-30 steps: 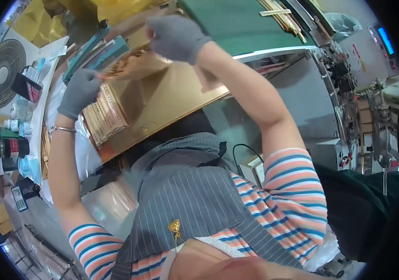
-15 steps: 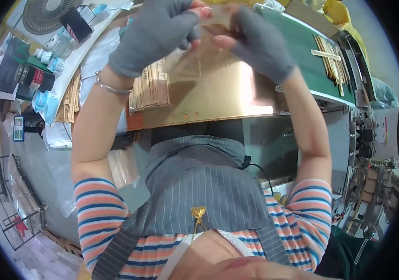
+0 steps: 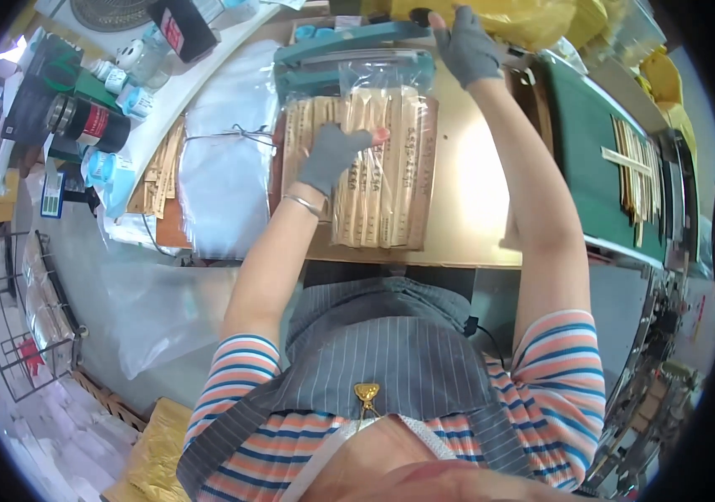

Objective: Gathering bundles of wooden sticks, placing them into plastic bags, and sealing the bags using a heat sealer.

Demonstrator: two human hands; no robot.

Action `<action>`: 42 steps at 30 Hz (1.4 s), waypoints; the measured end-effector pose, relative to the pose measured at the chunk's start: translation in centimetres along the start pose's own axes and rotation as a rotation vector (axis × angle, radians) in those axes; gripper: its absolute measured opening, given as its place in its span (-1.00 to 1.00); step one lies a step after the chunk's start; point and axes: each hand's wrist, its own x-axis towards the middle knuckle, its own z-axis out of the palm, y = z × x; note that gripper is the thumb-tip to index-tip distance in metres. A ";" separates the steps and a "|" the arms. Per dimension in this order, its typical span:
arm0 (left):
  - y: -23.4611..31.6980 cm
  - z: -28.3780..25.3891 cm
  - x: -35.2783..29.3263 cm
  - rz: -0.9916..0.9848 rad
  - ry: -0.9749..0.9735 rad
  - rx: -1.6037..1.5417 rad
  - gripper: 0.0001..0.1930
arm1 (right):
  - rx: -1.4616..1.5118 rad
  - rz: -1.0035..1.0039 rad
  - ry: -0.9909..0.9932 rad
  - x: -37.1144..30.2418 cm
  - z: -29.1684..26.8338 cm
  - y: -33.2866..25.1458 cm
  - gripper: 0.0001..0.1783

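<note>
A clear plastic bag holding several wooden rulers lies on the tan work surface in front of me. My left hand, in a grey fingerless glove, rests on the bag, its thumb stretched across the plastic. The bag's upper end lies against a teal bag sealer. The sealer's long teal arm is raised and ends in a black knob. Just right of that knob is my right hand, likewise gloved, with fingers apart and nothing held. More wooden rulers lie left of the bag, partly under my left hand.
A stack of clear plastic bags tied with string lies to the left. On the green mat at right are several loose wooden strips. A black flask and small bottles stand far left. Yellow plastic lies at the back.
Both hands were raised together over the table with clear plastic between them. Now they are apart: the left on the bagged rulers, the right beside the sealer's knob. The view has shifted.
</note>
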 end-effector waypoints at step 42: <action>-4.7 -10.2 -9.5 -0.060 0.130 -0.466 -0.42 | 1.365 0.786 -1.177 -20.1 -3.0 -13.5 -0.36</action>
